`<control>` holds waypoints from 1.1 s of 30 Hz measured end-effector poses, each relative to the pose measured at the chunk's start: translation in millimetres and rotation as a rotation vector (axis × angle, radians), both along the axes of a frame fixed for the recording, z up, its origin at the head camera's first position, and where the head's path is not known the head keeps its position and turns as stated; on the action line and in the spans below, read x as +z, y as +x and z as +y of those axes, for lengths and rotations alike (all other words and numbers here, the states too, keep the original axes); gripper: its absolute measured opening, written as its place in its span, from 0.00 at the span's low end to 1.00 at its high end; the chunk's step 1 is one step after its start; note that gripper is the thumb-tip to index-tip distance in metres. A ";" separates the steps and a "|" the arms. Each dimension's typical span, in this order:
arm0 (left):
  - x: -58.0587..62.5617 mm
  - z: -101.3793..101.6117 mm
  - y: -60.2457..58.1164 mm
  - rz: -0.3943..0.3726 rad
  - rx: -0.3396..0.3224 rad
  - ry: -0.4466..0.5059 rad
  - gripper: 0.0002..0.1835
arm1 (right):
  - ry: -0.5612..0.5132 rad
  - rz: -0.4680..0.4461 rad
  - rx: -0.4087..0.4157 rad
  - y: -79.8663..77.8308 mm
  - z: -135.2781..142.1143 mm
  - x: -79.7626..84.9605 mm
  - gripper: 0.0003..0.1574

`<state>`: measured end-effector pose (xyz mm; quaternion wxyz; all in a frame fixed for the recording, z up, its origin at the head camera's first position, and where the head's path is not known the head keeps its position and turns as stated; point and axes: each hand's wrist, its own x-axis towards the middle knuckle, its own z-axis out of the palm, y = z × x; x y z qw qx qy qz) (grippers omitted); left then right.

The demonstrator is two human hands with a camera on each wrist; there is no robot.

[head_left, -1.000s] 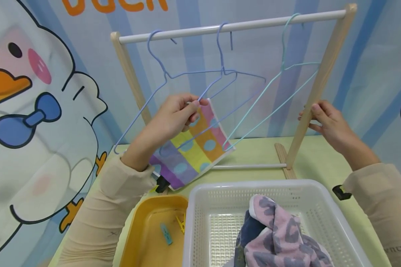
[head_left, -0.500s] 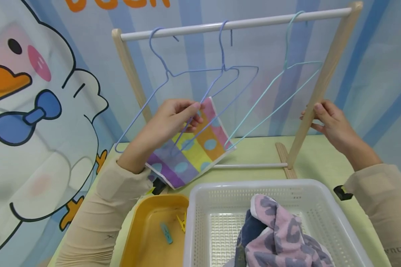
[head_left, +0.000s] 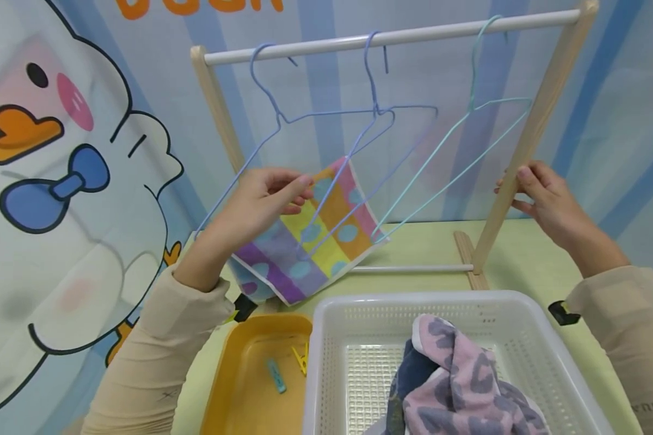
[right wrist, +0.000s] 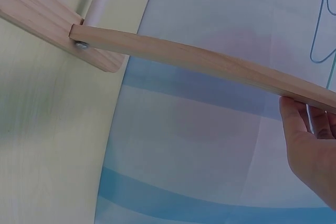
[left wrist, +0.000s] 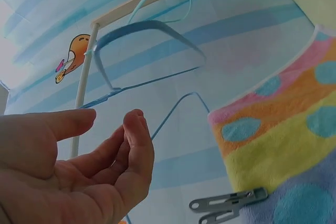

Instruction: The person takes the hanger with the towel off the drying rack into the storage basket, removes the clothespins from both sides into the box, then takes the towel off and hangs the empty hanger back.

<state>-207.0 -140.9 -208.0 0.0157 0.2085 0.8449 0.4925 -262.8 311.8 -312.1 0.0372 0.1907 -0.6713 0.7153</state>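
My left hand (head_left: 263,196) is in front of the left blue hanger (head_left: 276,103), thumb and fingers apart with nothing between them. Just right of it hangs the middle blue hanger (head_left: 374,109), turned at an angle. A towel (head_left: 326,238) with coloured stripes and blue dots hangs behind my left hand; a metal clip (left wrist: 231,203) grips its edge in the left wrist view. My right hand (head_left: 546,196) holds the right wooden post (head_left: 514,163) of the rack between thumb and fingers. A mint hanger (head_left: 470,109) hangs from the white rail (head_left: 326,45) near that post.
A white basket (head_left: 413,297) with a crumpled pink and grey cloth (head_left: 457,374) stands in front of the rack. Beside it, a yellow tray (head_left: 234,374) holds a teal clothespin (head_left: 276,374) and a yellow clothespin (head_left: 302,359). A duck-printed backdrop rises behind.
My left hand has let go of the middle blue hanger and moved left and slightly down. The hanger has swung a little. My right hand keeps its hold on the post.
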 end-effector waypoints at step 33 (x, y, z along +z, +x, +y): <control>-8.5 -52.4 0.2 0.508 0.450 -0.071 0.20 | 0.034 0.019 0.012 0.8 0.6 -0.3 0.19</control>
